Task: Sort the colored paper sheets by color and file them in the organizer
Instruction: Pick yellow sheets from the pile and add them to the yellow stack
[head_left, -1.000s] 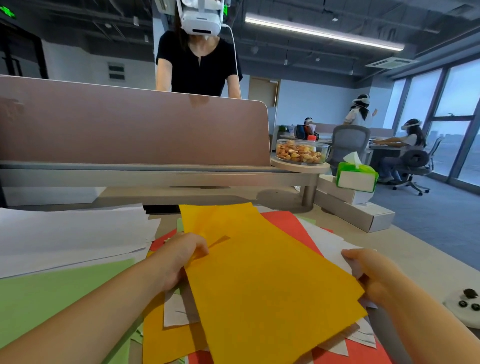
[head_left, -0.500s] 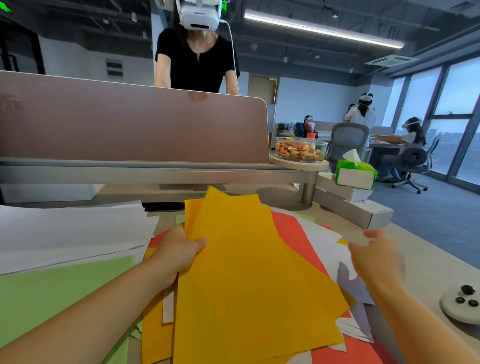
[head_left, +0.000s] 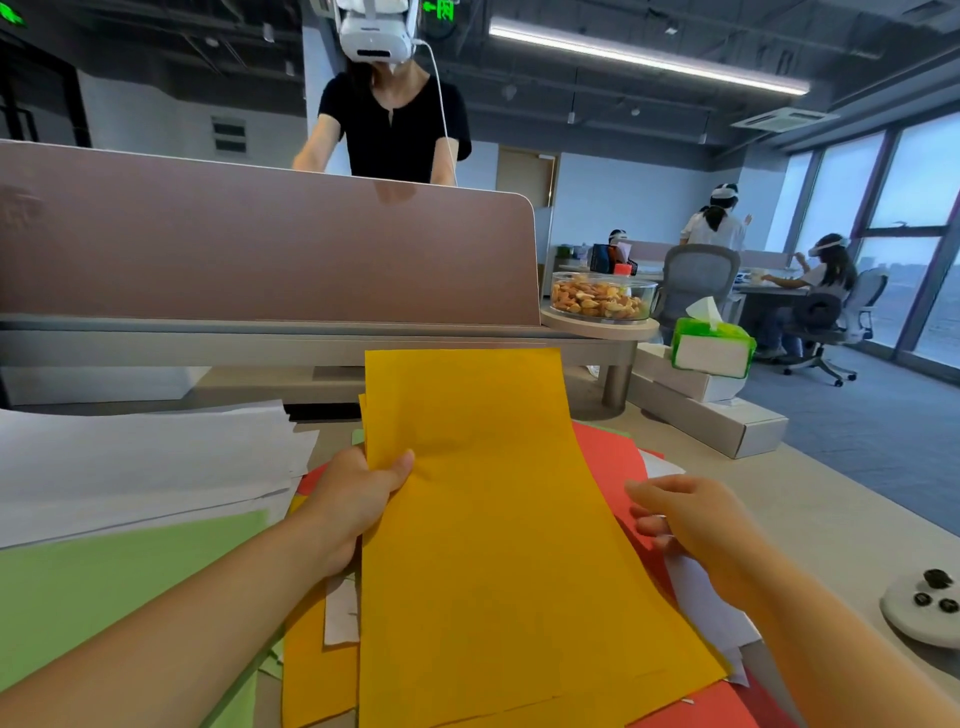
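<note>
Now the left hand (head_left: 358, 499) pinches the yellow sheets (head_left: 493, 545) by their left edge, long axis near-to-far; the right hand (head_left: 696, 525), fingers loose and empty, hangs just beside their right edge.

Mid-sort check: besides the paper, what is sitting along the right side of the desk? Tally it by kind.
Glass bowl of nuts: 1
Green tissue pack: 1
White cardboard boxes: 2
Round white device with black buttons: 1
Total: 5
</note>
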